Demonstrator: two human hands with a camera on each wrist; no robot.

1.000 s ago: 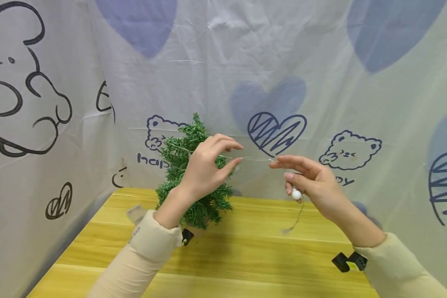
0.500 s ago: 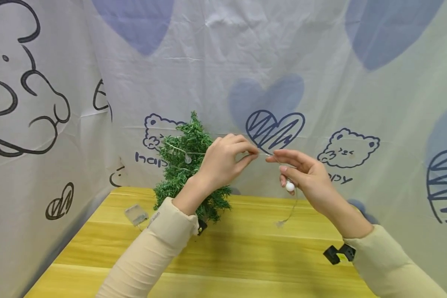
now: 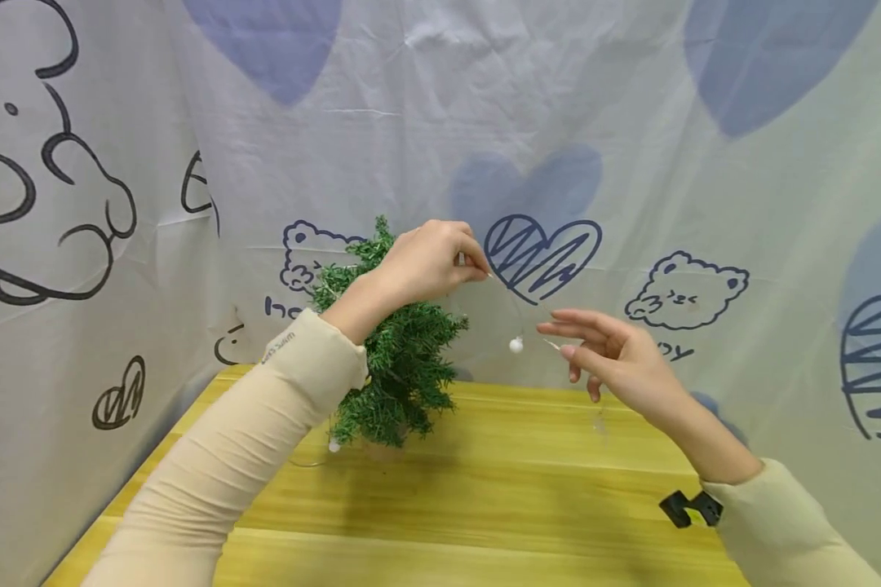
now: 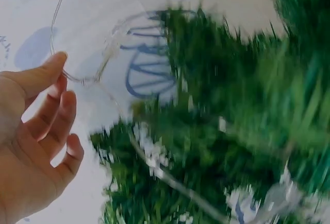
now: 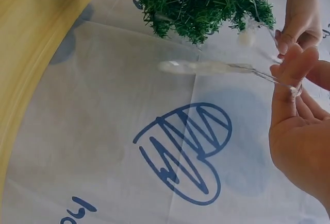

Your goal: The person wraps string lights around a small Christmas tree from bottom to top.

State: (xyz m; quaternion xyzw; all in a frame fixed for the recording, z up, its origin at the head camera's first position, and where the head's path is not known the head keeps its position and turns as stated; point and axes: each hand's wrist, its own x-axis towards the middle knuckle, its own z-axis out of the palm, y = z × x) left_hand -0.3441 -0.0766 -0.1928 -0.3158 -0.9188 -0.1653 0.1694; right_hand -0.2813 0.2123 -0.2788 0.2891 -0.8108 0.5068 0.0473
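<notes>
My left hand [image 3: 436, 257] is raised beside the top of a small green artificial Christmas tree [image 3: 404, 367], and its thumb and forefinger pinch the thin clear wire of a string of lights [image 4: 85, 81]. From that wire a round white bulb [image 3: 516, 345] hangs between the two hands. Lower and to the right, my right hand [image 3: 617, 355] holds another stretch of the wire [image 5: 260, 74] at thumb and fingers, and a blurred clear piece dangles below. More of the wire crosses the branches in the left wrist view. My left forearm covers part of the tree.
The tree stands on a yellow wood-grain table [image 3: 484, 489]. Near its base lies another white bulb [image 3: 334, 446] with a loop of wire. Behind hangs a pale curtain [image 3: 558, 98] with hearts and bears. A black bracket [image 3: 690, 509] sits at my right cuff.
My left hand first came close to the right hand, then rose away from it. The white bulb moved from under my right hand to between the hands. The clear box on the table is now hidden.
</notes>
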